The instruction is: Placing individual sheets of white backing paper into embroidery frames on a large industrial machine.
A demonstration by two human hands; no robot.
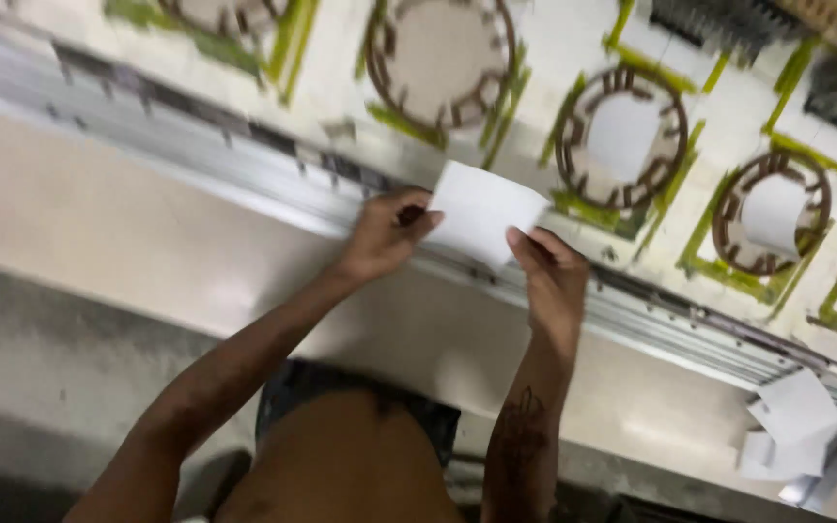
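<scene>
Paper: a white paper sheet (481, 215) is pinched at both ends, held just over the metal rail (244, 165) that runs along the near edge of the bench.
Left hand: the left hand (389, 232) has thumb and fingers closed on the sheet's left edge, right above the rail.
Right hand: the right hand (552, 276) clamps the lower right corner between thumb and fingers, on the near side of the rail.
Beyond the rail: round slotted brown rings sit in green-marked bays on the bench top (554, 39); the ring straight past the sheet (441, 60) looks bare in the middle, while the next ring along (622, 136) and a further one (772, 213) each carry a white sheet in the centre.
Loose stock: more white sheets (791, 421) lie by the rail's far right end — untidy, overlapping.
Risk: the grip is only at the edges, so the sheet could buckle or crease if the hands pull unevenly.
Risk two: the picture is motion-blurred — the head is moving fast, I judge, and a hurried move could catch the sheet on the rail's edge or a ring's slots and tear it.
</scene>
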